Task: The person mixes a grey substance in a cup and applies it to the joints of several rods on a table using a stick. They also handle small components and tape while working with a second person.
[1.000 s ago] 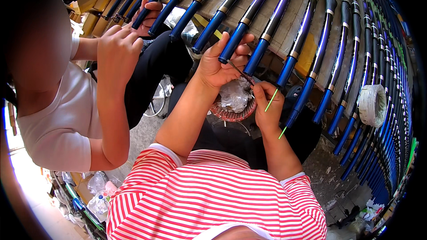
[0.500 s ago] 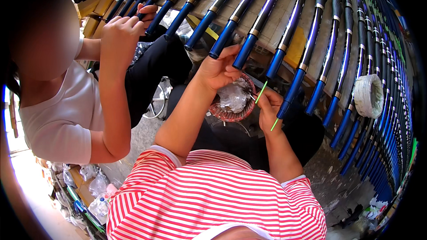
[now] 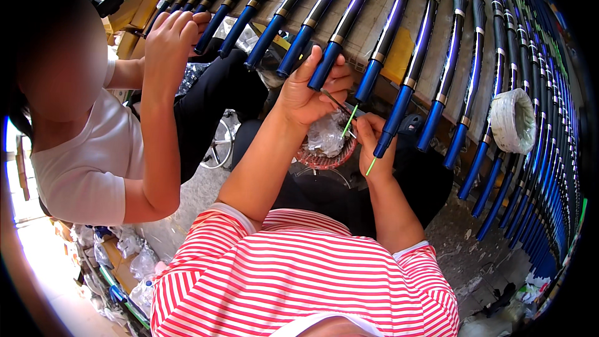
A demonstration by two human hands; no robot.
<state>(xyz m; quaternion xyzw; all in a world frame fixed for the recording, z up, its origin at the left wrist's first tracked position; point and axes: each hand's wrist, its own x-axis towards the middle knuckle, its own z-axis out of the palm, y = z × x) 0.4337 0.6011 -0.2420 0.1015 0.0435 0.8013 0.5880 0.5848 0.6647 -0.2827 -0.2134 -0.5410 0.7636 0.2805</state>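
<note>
- Blue-tipped fishing rod (image 3: pixel 347 22): left hand (image 3: pixel 304 97) curled around its lower end
- Thin dark stick (image 3: pixel 332 100): right hand (image 3: pixel 367 140) pinches it, near that end
- Red basket (image 3: pixel 324 161): beneath the hands

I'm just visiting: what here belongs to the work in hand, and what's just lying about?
In the work:
- blue-ended rod, in the left hand
- thin dark tool, in the right hand
- row of similar rods

Apparently lying about:
- white roll, untouched
- clear plastic bags, lower left
</note>
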